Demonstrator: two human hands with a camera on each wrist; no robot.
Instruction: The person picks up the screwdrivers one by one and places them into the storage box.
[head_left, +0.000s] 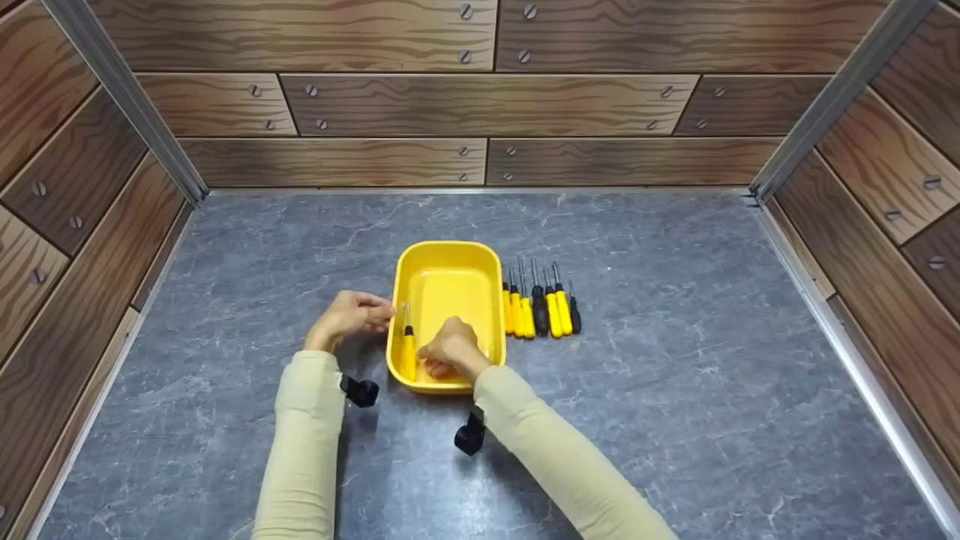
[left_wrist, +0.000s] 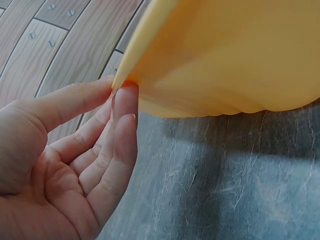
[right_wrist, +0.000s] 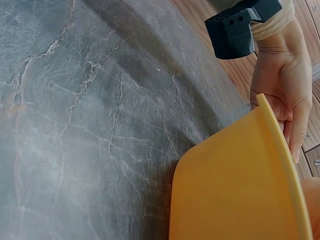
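Note:
A yellow plastic tray (head_left: 450,251) stands on the grey marbled tabletop. My left hand (head_left: 352,313) pinches its left rim; the left wrist view shows the thumb on one side of the rim and fingertips on the other. Inside the tray, along its left wall, lies a screwdriver (head_left: 409,354) with a yellow and black handle, shaft pointing away. My right hand (head_left: 452,347) reaches into the near part of the tray, just right of that handle. Its fingertips are mostly hidden, so I cannot tell whether they hold anything. In the right wrist view the tray wall (right_wrist: 235,185) covers most of it.
Right beside the tray, several screwdrivers (head_left: 540,310) with yellow-and-black or all-black handles lie in a row, shafts pointing away. Wood-patterned panels (head_left: 487,105) enclose the tabletop (head_left: 675,360) at the back and sides. Black wrist cameras (head_left: 469,435) stick out from both sleeves.

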